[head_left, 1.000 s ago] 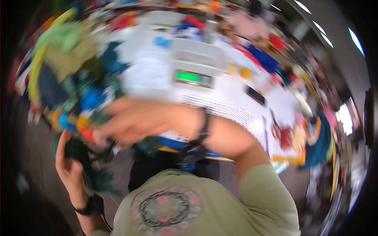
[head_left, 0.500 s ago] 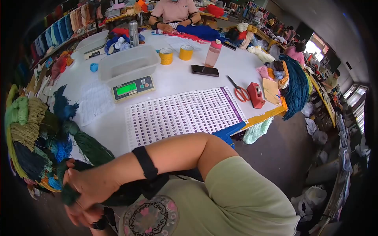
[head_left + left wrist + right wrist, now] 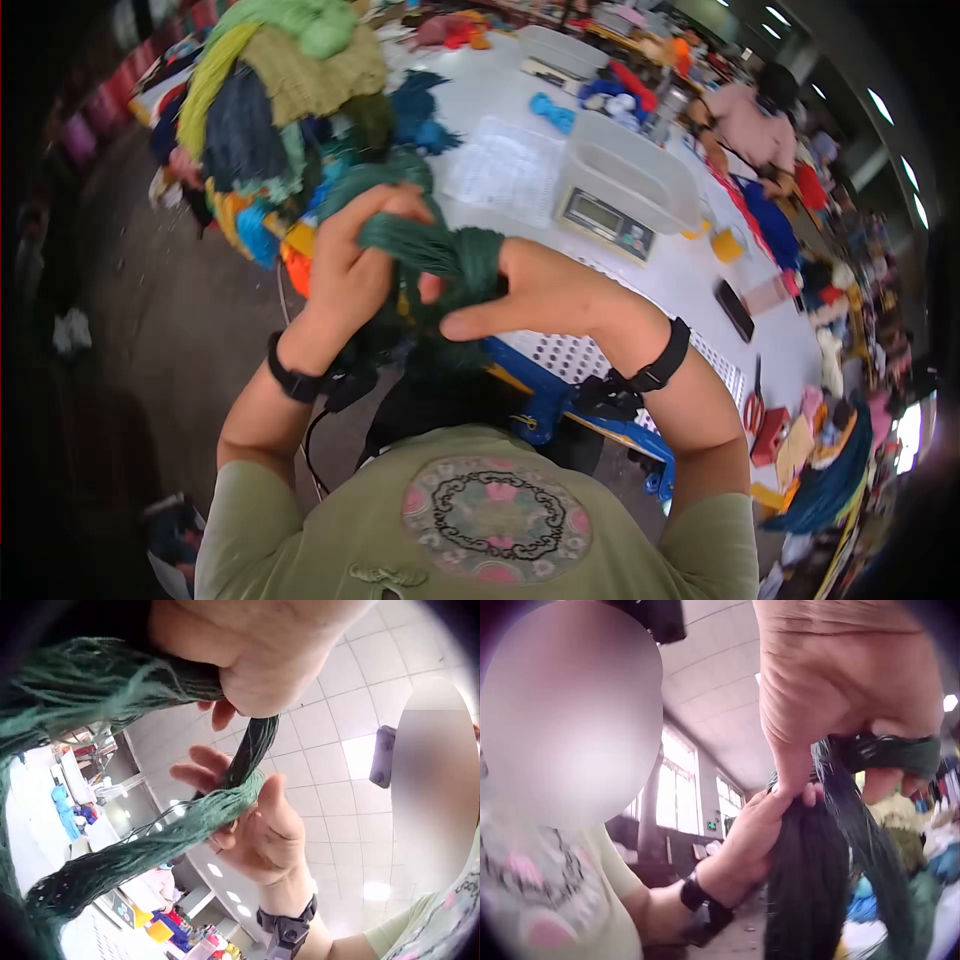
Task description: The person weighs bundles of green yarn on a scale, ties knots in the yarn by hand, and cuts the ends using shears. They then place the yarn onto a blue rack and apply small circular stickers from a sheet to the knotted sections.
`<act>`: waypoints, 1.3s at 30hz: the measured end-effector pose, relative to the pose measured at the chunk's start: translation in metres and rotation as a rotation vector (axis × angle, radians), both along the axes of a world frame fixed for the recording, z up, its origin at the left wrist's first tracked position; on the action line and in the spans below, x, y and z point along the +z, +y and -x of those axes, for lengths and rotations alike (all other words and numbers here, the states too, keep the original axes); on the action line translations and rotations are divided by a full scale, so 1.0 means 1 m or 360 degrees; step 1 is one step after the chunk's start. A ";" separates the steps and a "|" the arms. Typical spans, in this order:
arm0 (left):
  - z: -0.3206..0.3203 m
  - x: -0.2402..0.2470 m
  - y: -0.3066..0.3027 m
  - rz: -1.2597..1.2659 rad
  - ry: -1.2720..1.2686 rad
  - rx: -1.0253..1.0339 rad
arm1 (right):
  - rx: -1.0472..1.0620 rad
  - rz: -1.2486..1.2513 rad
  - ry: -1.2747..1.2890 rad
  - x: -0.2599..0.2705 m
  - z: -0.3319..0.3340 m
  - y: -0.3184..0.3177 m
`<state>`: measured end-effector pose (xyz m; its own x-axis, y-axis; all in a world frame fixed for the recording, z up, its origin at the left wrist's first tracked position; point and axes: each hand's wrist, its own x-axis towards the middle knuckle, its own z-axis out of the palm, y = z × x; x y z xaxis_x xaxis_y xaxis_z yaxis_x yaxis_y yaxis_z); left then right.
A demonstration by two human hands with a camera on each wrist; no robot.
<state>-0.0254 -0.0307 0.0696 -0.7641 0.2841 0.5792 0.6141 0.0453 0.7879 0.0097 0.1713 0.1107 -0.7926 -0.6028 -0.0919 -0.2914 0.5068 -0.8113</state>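
A dark green yarn skein [image 3: 425, 245] is held between the two hands in front of the chest. The left hand [image 3: 352, 265] grips a twisted part of it; in the left wrist view this hand [image 3: 259, 656] is at the top, with green strands [image 3: 161, 836] looping below. The right hand [image 3: 555, 290] has its fingers curled through a loop, its thumb extended. Seen from the right wrist, yarn [image 3: 806, 877] hangs below the right hand [image 3: 851, 682], and the left hand [image 3: 746, 836] pinches it close to the right thumb.
Coloured yarn bundles [image 3: 310, 75] lie at the table's left end. On the white table are a scale [image 3: 605, 222], a plastic tub [image 3: 640, 165], a paper sheet [image 3: 507, 170], a phone [image 3: 735, 310] and a red tape dispenser [image 3: 768, 437]. A person [image 3: 750, 125] sits across.
Both hands have risen from the lower left to the front of the chest, spreading apart with the green yarn between them. The head view has turned toward the left end of the table.
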 end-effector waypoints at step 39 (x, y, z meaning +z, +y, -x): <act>-0.030 -0.081 -0.091 -0.0451 -0.0641 0.0279 | -0.0529 -0.0464 0.1306 -0.041 0.201 0.040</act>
